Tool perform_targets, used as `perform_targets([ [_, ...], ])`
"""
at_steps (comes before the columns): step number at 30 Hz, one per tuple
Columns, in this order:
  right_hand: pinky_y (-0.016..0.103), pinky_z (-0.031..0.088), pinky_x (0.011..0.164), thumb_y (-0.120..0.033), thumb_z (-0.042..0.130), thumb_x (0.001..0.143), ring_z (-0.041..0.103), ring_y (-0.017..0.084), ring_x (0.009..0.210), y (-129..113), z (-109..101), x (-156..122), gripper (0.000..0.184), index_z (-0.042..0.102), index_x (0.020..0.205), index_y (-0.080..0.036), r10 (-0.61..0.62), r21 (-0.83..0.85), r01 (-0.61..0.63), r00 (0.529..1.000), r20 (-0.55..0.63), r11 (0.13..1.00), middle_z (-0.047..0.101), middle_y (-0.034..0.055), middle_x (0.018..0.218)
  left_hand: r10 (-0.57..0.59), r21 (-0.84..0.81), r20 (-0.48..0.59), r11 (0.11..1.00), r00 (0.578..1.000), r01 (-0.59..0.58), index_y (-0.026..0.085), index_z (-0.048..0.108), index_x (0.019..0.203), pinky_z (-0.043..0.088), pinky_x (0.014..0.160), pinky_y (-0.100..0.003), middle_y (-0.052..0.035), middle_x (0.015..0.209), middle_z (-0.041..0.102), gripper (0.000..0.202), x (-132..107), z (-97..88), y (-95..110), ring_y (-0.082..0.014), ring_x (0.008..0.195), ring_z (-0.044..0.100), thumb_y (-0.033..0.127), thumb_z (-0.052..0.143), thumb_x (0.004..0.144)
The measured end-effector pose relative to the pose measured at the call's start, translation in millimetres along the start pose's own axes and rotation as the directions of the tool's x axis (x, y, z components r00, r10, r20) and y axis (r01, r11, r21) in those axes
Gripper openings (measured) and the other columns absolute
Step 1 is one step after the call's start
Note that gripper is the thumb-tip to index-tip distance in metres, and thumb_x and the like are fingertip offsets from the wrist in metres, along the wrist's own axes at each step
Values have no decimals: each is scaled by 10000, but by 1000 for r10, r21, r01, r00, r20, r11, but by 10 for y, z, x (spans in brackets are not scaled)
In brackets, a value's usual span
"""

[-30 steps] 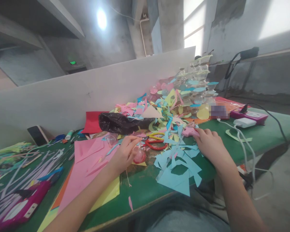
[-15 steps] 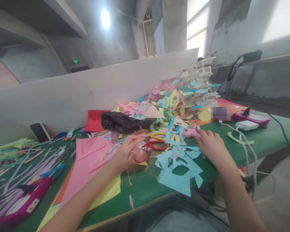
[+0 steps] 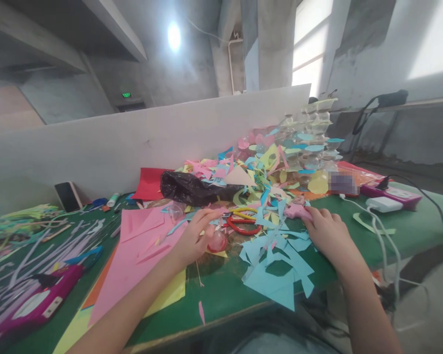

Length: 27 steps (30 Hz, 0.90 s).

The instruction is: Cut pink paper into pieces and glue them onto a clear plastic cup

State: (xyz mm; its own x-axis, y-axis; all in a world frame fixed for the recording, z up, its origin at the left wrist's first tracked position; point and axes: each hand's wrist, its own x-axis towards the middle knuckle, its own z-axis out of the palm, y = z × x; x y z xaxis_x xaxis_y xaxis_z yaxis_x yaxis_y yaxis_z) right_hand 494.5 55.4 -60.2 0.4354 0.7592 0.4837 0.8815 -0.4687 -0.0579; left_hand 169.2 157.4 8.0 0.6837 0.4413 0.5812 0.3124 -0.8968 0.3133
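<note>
My left hand [image 3: 194, 238] is closed with its fingers round the side of a small clear plastic cup [image 3: 217, 241] with a pink-red base; part of the cup is hidden behind the fingers. Right beside it lie pliers [image 3: 245, 227] with one red and one yellow handle. Over at the right, my right hand [image 3: 323, 231] grips a pink glue gun [image 3: 298, 211], whose front end points left over the scraps. Cut blue paper [image 3: 276, 275] with round holes lies between my hands.
Pink paper sheets [image 3: 133, 255] lie at left, near a magenta power strip [image 3: 40, 300]. A black plastic bag [image 3: 186, 188] and heaped paper scraps [image 3: 239, 174] stand behind. Stacked clear cups [image 3: 317, 128] rise at back right. White cables [image 3: 386, 246] hang over the right edge.
The whole view has shifted slightly, so things appear a little lower and further right. Both hands keep nearly the same places and grips.
</note>
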Motion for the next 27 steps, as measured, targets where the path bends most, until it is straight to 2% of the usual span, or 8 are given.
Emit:
perform_targets([
  [6,344,408,714,-322,434,948,590,277,849,12,19,6,372,574,1239,-137,-4,0,4,1000,5,1000,629,153,1009,-103,-72,-19,992,995,101,191,482,1301,374,1051,-419,-109,1336,525,421,-52,23,-86,-219,1240,465,359,275,975],
  [10,348,410,707,-304,447,935,587,278,842,19,37,8,362,577,1226,-133,-7,1,7,1000,-11,1000,630,157,1003,-117,-96,-81,989,990,109,188,471,1322,334,1087,-423,-118,1370,488,475,-61,20,-133,-211,1288,417,385,198,988],
  [14,354,417,694,-305,451,932,586,280,833,21,44,10,364,581,1224,-131,-14,4,14,1000,-14,1000,627,170,1004,-56,-19,-118,998,991,54,194,455,1351,306,1112,-447,-116,1392,484,481,-49,-17,-95,-211,1320,387,354,176,993],
  [17,361,423,701,-315,434,941,590,290,848,21,44,10,375,579,1237,-135,-8,7,8,1000,-9,1000,630,169,1012,27,43,-23,999,999,-26,196,423,1392,308,1118,-463,-109,1422,473,476,-50,-22,-69,-223,1339,380,334,208,991],
  [20,368,424,705,-320,416,948,593,299,855,19,42,10,380,579,1240,-140,0,9,0,1000,-6,1000,630,168,1024,93,68,42,993,995,-96,191,443,1384,353,1101,-435,-103,1395,511,451,-57,6,-69,-208,1314,425,273,248,985],
  [27,369,427,705,-327,406,953,601,299,848,-6,-13,1,394,568,1258,-139,6,2,-6,1000,1,1000,632,171,1024,167,98,11,981,986,-167,170,505,1326,412,1059,-434,-115,1336,564,427,-48,41,-76,-199,1271,479,209,264,975],
])
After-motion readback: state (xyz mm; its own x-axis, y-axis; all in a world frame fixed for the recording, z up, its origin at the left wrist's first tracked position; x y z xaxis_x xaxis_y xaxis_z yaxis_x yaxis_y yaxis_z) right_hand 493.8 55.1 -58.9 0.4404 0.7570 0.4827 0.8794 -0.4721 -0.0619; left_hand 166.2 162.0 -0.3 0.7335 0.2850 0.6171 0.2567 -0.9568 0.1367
